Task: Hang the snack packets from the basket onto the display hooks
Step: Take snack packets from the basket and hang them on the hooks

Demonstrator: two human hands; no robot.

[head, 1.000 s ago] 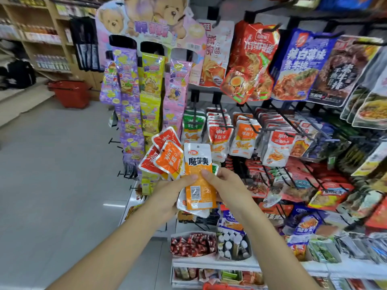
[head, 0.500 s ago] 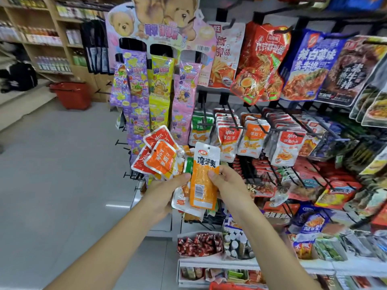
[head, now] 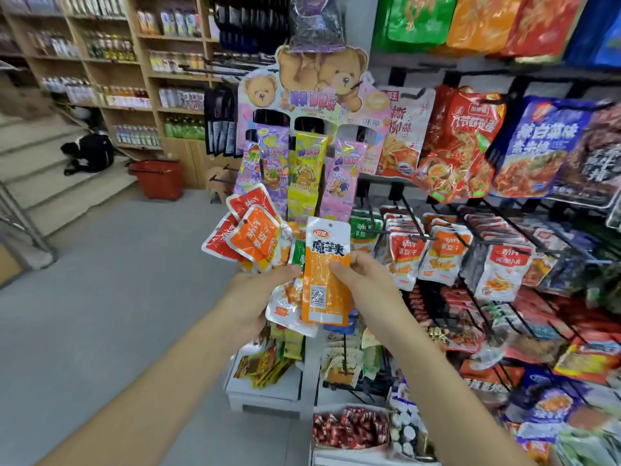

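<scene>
My left hand (head: 258, 297) grips a fanned bunch of small snack packets (head: 250, 235), red, orange and white, in front of the display rack. My right hand (head: 361, 280) pinches the right edge of an upright orange packet (head: 324, 274) with a white top and a hang hole; the left thumb touches its other edge. Black wire display hooks (head: 415, 237) stick out of the rack just right of the packet, most loaded with similar orange and white packets (head: 447, 253). The basket I took the packets from is not visible near my hands.
A bear-topped card stand (head: 319, 82) with purple, yellow and pink strips hangs behind the packets. Large noodle bags (head: 460, 142) fill the upper right. A red shopping basket (head: 158, 178) sits on the floor by wooden shelves (head: 134, 62). Stairs (head: 40, 183) rise at left.
The view has tilted up and moved closer. Both hands have risen slightly with the orange packet, which now stands more upright and nearer the hooks.
</scene>
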